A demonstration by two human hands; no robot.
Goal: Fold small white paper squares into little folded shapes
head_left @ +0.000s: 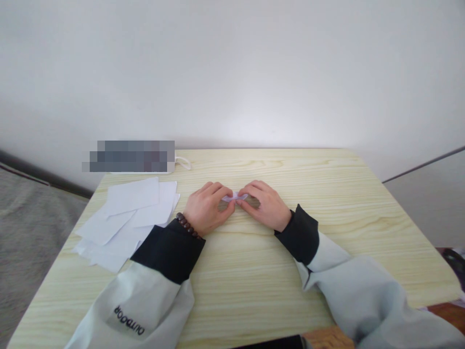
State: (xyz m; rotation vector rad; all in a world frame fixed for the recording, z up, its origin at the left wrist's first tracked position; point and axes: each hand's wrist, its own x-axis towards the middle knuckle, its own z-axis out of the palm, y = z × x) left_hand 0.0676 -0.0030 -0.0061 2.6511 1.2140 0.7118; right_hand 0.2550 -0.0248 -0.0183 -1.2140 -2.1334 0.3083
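Both of my hands meet at the middle of a light wooden table (254, 271). A small folded piece of pale paper (235, 197) is pinched between them. My left hand (205, 208) has its fingers curled onto the paper's left end, and a dark bead bracelet (187, 226) circles that wrist. My right hand (265, 204) has its fingers bent down on the paper's right end. Most of the paper is hidden under the fingers.
A loose pile of white paper sheets (127, 218) lies on the table's left side. A white object with a cord loop (181, 162) sits at the far edge by the white wall. Grey floor shows to the left.
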